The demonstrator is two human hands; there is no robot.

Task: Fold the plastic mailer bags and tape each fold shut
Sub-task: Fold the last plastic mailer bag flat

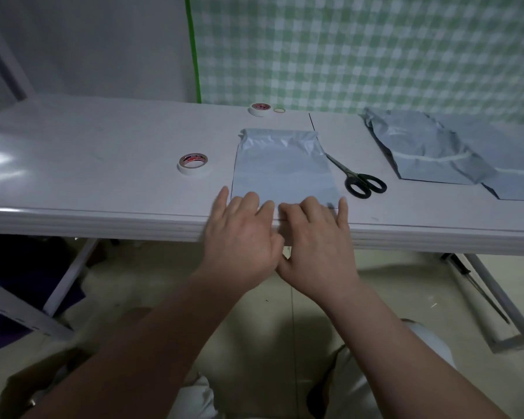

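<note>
Forearms are extended from the lower edge of the view to the near rim of the white table (103,219). The fingers (250,201) of the left hand (242,237) and of the right hand (315,243) are laid nearly straight and slightly spread on the near edge of the grey mailer bag (282,170). Nothing is gripped or pinched by either hand, and the thumbs are held close together over the table rim. The left hand is slightly blurred. The mailer bag is laid flat at the middle of the table with its far end wrinkled; no fold and no tape are seen on it. One tape roll (193,164) is placed just left of the bag. The scissors (360,179) are placed just right of it; whether the blade tips touch the bag's edge cannot be told. A second tape roll (260,109) and a rubber band (279,110) are set near the far edge, and a pile of further bags (430,152) is kept well apart at the right. The step in hand is judged to be the flattening and squaring of the bag before folding, so work on this bag is considered barely begun. For the next move, the near edge should be lifted by both hands, turned over toward the far end and creased. The fold should then be held down by one hand while tape is fetched by the other, since the slick film is likely to spring open if released.
</note>
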